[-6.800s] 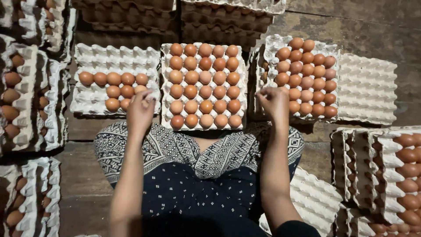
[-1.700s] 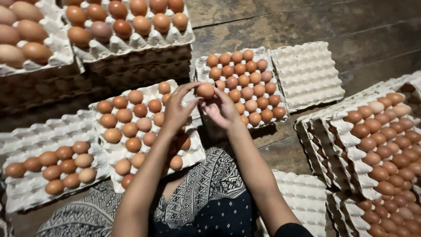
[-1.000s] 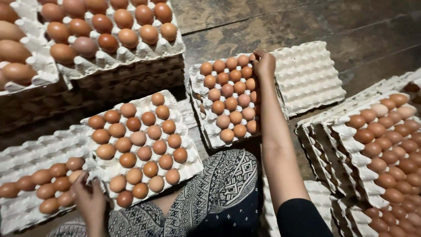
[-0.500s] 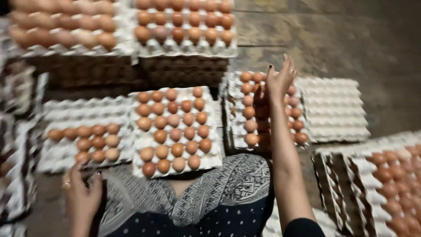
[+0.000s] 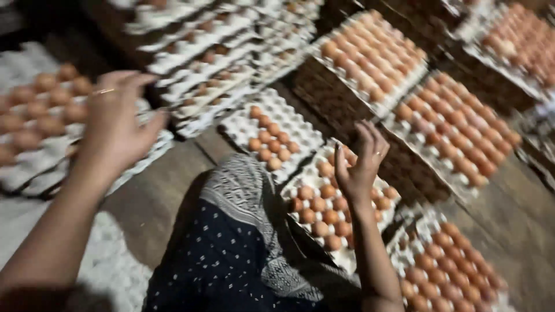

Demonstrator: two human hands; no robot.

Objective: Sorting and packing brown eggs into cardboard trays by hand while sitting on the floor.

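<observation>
Two hands are up in the air and neither holds anything: your left hand (image 5: pixel 118 124) is raised with fingers spread loose over the blurred stack of egg-filled trays (image 5: pixel 34 115) at your left, and your right hand (image 5: pixel 359 164) hangs with fingers half curled and released just above the nearly full tray (image 5: pixel 324 211) in front of your knee. That tray lies flat on the wooden floor (image 5: pixel 156 196), touching your patterned skirt (image 5: pixel 243 231), probably so you can reach every cup without leaning. Beside it, farther out, the part-filled tray (image 5: pixel 272 136) shows brown eggs along one side only, with bare white cups around them. Beyond that, the full trays on dark crates (image 5: pixel 370 58) sit raised and tilted in the view, set edge to edge with hardly a gap between them. Another full tray (image 5: pixel 451 271) lies at your lower right, close beside your forearm, so a sideways swing there has little room. Open floor shows only in the strip between your left knee and the left-hand stack; that looks like the safest path for your left arm. Motion blur hides fine detail on the left side.
</observation>
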